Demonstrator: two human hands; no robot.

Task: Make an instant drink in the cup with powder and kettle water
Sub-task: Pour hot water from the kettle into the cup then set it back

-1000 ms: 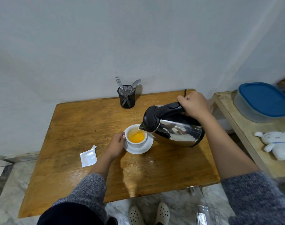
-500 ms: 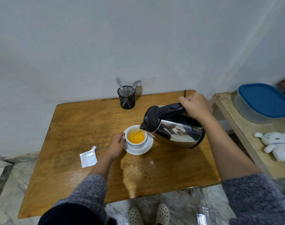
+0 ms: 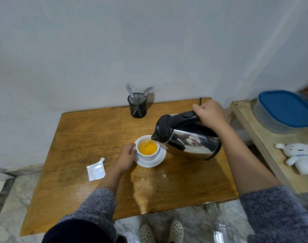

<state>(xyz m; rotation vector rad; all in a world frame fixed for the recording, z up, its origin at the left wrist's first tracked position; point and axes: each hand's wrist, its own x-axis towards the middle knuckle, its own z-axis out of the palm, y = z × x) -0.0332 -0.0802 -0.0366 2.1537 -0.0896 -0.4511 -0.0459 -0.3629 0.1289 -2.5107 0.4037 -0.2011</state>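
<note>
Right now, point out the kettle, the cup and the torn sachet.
kettle (image 3: 193, 144), head view, on its shiny steel body.
cup (image 3: 149, 156), head view, on its white outer wall.
torn sachet (image 3: 96, 170), head view, on its flat middle.

Bare table (image 3: 90, 130) left of cup (image 3: 148, 150)

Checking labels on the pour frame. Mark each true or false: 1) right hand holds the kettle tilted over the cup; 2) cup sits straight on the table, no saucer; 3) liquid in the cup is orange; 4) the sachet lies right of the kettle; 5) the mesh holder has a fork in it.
1) True: the right hand grips the handle of the kettle, whose spout is tipped over the cup.
2) False: it sits on a white saucer.
3) True.
4) False: the sachet lies on the table left of the cup, beyond the left hand.
5) True: the mesh holder holds a fork.
</note>
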